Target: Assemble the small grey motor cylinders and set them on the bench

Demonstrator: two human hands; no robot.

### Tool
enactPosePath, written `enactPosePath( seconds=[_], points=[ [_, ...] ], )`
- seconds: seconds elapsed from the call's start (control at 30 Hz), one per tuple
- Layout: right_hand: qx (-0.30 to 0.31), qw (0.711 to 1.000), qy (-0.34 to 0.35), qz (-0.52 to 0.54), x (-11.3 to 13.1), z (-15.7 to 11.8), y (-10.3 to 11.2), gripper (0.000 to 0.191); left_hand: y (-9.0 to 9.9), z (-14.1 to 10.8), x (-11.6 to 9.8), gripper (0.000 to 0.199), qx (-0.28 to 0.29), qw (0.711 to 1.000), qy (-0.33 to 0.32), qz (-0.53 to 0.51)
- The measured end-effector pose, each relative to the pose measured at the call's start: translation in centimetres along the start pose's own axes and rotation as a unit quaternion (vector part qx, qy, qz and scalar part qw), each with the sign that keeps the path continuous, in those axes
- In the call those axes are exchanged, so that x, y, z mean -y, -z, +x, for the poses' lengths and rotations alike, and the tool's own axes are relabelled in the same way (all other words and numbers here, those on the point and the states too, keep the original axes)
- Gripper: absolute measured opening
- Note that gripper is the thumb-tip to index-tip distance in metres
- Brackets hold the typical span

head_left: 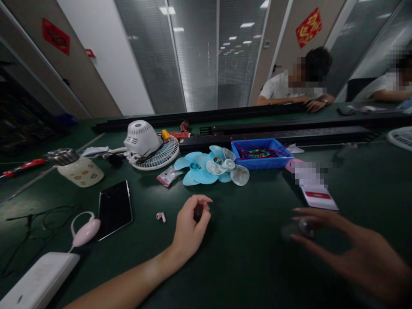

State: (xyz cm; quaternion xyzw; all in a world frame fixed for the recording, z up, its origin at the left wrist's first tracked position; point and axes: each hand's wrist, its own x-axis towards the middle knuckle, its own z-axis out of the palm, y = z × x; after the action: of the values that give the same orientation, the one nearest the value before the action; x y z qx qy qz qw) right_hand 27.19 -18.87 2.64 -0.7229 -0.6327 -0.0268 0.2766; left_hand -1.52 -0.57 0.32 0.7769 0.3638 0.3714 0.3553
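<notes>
My left hand (191, 223) rests on the dark green table with its fingers curled and the thumb close to the index finger. Whether anything sits inside that curl is hidden. A pink earbud (161, 217) lies just to its left. On the right, my right hand (357, 249) is blurred, its thumb and fingers closed around a small clear, roundish object (305, 228) that is too smeared to name. Beyond this hand lies a phone-like pale item with a red label (318, 195). Light blue fan blades (206, 168) are piled ahead of my left hand.
A blue bin (264, 165) holds wires. Behind are a white fan body (141, 137), a fan grille and long black rails (289, 131). At left stand a floral bottle (82, 172), a black phone (115, 209) and a white power bank (40, 279). Two people sit across.
</notes>
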Motion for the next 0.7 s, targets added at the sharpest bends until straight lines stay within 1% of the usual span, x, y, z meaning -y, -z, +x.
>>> enactPosePath(
  seconds=[0.07, 0.1, 0.13, 0.17, 0.23, 0.3, 0.37, 0.43, 0.53, 0.6, 0.63, 0.7],
  points=[
    [0.046, 0.991, 0.115, 0.057, 4.5, 0.6, -1.5, 0.047, 0.2, -0.4, -0.4, 0.016, -0.010, 0.998, -0.057, 0.014],
    [0.066, 0.981, 0.163, 0.082, 6.5, 0.9, -2.1, 0.051, 0.2, -0.6, -0.6, 0.016, -0.012, 0.995, -0.096, 0.015],
    [0.079, 0.972, 0.195, 0.103, 8.3, 1.3, -2.6, 0.052, 0.3, -0.8, -0.8, 0.018, -0.013, 0.990, -0.138, 0.011],
    [0.099, 0.965, 0.211, 0.124, 9.7, 1.6, -3.1, 0.053, 0.3, -1.0, -0.9, 0.019, -0.013, 0.983, -0.181, 0.001],
    [0.135, 0.951, 0.223, 0.168, 11.6, 1.9, -4.0, 0.051, 0.3, -1.3, -1.2, 0.024, -0.013, 0.968, -0.250, -0.026],
    [0.148, 0.944, 0.215, 0.202, 12.3, 2.0, -4.8, 0.048, 0.3, -1.5, -1.4, 0.026, -0.006, 0.959, -0.279, -0.053],
    [0.139, 0.944, 0.198, 0.226, 12.3, 1.7, -5.6, 0.049, 0.5, -1.4, -1.7, 0.026, 0.014, 0.959, -0.274, -0.077],
    [0.113, 0.946, 0.174, 0.248, 12.0, 1.3, -6.2, 0.054, 0.9, -1.2, -2.5, 0.022, 0.050, 0.962, -0.250, -0.096],
    [0.079, 0.946, 0.151, 0.276, 11.6, 0.6, -6.7, 0.063, 2.0, -0.5, -4.4, 0.013, 0.140, 0.964, -0.201, -0.108],
    [0.077, 0.947, 0.134, 0.283, 11.4, 0.4, -6.9, 0.068, 3.0, 0.0, -5.8, 0.019, 0.218, 0.953, -0.179, -0.112],
    [0.080, 0.947, 0.123, 0.285, 11.4, 0.3, -7.0, 0.067, 3.5, 0.2, -6.4, 0.025, 0.253, 0.945, -0.172, -0.114],
    [0.095, 0.945, 0.106, 0.293, 11.4, 0.3, -7.2, 0.058, 4.2, 0.5, -7.3, 0.034, 0.310, 0.931, -0.160, -0.105]
  ],
)
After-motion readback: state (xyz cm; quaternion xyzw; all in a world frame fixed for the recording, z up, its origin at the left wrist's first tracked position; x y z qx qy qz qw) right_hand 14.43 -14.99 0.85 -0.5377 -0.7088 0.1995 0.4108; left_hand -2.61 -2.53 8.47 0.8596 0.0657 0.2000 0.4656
